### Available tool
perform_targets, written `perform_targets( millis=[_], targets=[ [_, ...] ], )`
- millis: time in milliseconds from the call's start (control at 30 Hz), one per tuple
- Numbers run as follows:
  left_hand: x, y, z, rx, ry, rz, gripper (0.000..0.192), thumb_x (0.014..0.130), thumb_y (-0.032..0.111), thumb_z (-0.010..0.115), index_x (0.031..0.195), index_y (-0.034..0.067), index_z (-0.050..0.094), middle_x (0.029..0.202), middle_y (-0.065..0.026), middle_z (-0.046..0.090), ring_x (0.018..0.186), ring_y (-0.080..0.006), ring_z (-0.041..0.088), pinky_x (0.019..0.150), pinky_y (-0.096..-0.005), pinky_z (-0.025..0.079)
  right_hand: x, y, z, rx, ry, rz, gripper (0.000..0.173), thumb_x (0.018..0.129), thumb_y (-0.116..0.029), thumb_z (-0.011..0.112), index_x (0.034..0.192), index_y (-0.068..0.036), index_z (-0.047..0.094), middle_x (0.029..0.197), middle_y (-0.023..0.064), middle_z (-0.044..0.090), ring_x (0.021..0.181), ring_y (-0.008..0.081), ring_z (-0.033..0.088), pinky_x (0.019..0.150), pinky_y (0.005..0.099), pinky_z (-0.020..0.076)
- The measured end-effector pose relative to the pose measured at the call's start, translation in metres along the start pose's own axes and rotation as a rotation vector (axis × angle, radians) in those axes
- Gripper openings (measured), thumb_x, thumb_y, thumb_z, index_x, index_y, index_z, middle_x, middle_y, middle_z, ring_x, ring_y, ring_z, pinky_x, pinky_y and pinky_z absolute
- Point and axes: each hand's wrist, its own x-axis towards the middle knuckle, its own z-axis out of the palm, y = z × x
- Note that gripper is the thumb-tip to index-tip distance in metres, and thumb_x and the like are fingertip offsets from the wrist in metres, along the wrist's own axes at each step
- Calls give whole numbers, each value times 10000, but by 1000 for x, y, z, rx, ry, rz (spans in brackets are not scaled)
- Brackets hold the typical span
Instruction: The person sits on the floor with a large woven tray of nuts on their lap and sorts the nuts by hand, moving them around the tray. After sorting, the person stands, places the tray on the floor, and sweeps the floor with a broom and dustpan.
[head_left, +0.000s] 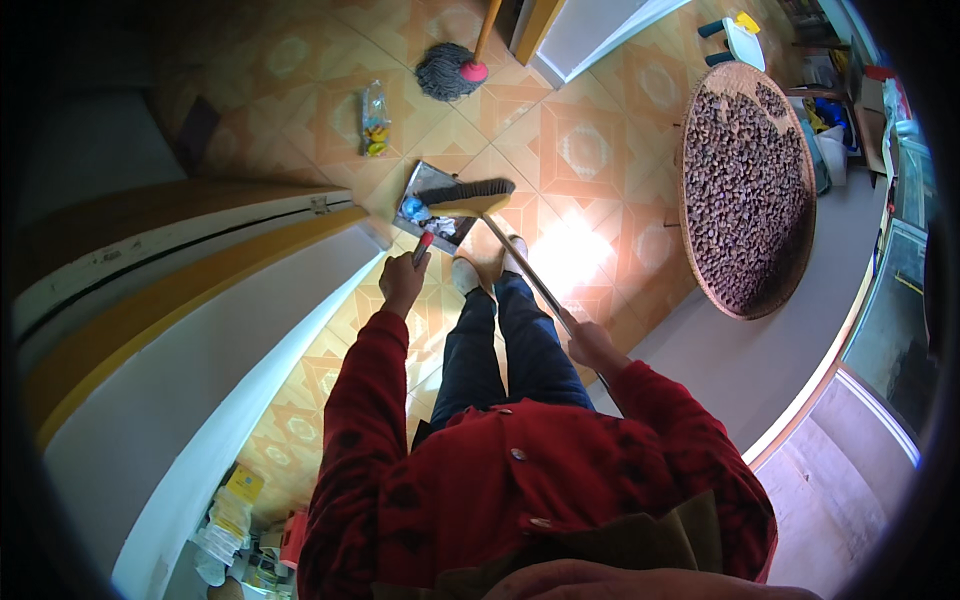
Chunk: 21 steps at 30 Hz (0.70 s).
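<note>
My left hand (403, 280) grips the red-ended handle of a metal dustpan (430, 180), which lies on the tiled floor in front of my feet. Inside the pan are a crumpled blue piece (415, 209) and some whitish litter (444, 226). My right hand (592, 343) is closed around the long metal handle of a broom (471, 202). The broom's head, with dark bristles, rests across the pan's right side and reaches past its edge.
A clear plastic bag with yellow things (376, 124) and a grey string mop (448, 71) are on the floor ahead. At the right stands a large woven tray (729, 75) of small brown pieces, near a small stool (744, 45). Door frames (300, 229) flank the left.
</note>
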Motion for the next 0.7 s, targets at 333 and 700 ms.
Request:
perform_targets(
  millis=[333, 700],
  targets=[
    [-29, -25, -12, -10, 13, -52, 416, 873, 462, 622, 801, 56, 672, 725, -173, 653, 738, -368, 639, 624, -498, 502, -10, 12, -24, 30, 191, 119, 651, 836, -104, 511, 1452, -61, 304, 851, 258, 655, 760, 419, 643, 684, 501, 505],
    [-42, -15, 1, 59, -13, -60, 409, 882, 456, 607, 819, 58, 678, 783, -150, 668, 845, -350, 619, 678, -477, 511, 10, -10, 10, -111, 52, 51, 600, 791, -74, 526, 1357, 46, 369, 758, 242, 656, 708, 414, 650, 655, 508, 513]
  ],
)
